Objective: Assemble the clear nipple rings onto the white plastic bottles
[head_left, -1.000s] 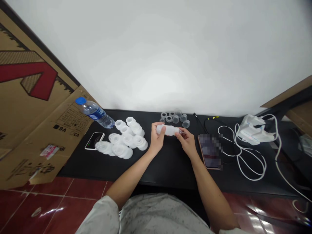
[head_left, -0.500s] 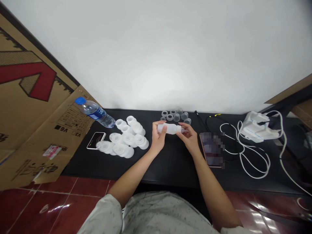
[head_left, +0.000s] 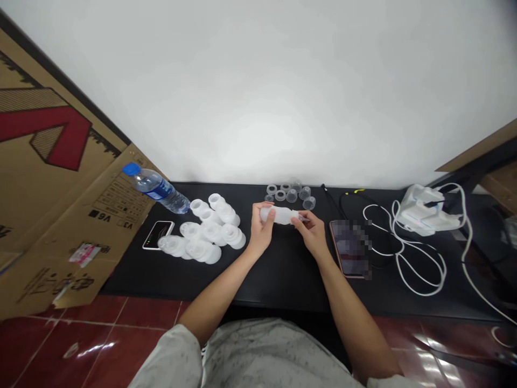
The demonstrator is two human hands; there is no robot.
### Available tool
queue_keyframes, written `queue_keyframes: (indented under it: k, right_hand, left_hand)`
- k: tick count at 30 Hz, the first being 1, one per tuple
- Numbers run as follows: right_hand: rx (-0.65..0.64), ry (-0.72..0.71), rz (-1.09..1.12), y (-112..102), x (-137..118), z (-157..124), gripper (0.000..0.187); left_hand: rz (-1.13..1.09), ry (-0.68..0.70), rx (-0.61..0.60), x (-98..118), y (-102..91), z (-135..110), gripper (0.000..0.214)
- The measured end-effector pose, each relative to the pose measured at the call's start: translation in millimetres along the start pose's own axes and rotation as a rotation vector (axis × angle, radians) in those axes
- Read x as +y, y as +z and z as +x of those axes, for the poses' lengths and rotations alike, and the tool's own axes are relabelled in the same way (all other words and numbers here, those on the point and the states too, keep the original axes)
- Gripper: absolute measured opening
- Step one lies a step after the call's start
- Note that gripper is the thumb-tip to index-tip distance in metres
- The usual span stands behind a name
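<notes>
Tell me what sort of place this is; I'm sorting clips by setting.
Probably a makeshift workbench: a black table, piles of white plastic parts, and flattened cardboard leaning against the white wall.

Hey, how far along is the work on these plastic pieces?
Nothing clearly looks finished yet. In hand is a frosted white plastic bottle, gripped by the left hand, with the right hand at its narrow end. Still lying out on the black table are a cluster of white translucent flanged plastic pieces and a group of small clear plastic rings and cups.
</notes>
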State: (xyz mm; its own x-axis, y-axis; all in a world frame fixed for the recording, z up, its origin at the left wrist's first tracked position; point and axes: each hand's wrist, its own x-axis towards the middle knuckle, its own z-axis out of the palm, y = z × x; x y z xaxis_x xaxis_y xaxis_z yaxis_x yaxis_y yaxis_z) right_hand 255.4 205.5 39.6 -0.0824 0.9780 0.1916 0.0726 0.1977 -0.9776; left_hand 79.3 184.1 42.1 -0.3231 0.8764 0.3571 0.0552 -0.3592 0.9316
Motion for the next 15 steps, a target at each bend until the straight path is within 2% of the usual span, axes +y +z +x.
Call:
queue_keyframes:
  k: [6,8,12,15]
  right_hand:
    - [-0.02,0.026,0.127,1.3,-3.4,3.2,0.045]
    - [-0.02,0.003,0.136,1.2,-5.2,3.4,0.047]
    - [-0.035,-0.042,0.146,0.0,-5.2,3.4,0.064]
    - [0.016,-0.011,0.165,-1.6,-1.8,5.0,0.063]
  left_hand:
    - [0.046,0.099,0.006,0.0,-2.5,-0.5,0.035]
    - [0.027,0.078,0.007,0.7,-2.4,-1.2,0.036]
    - [0.002,0.01,0.009,-0.3,-0.6,-1.8,0.04]
    - [-0.055,-0.053,-0.06,-2.0,1.0,-2.1,0.042]
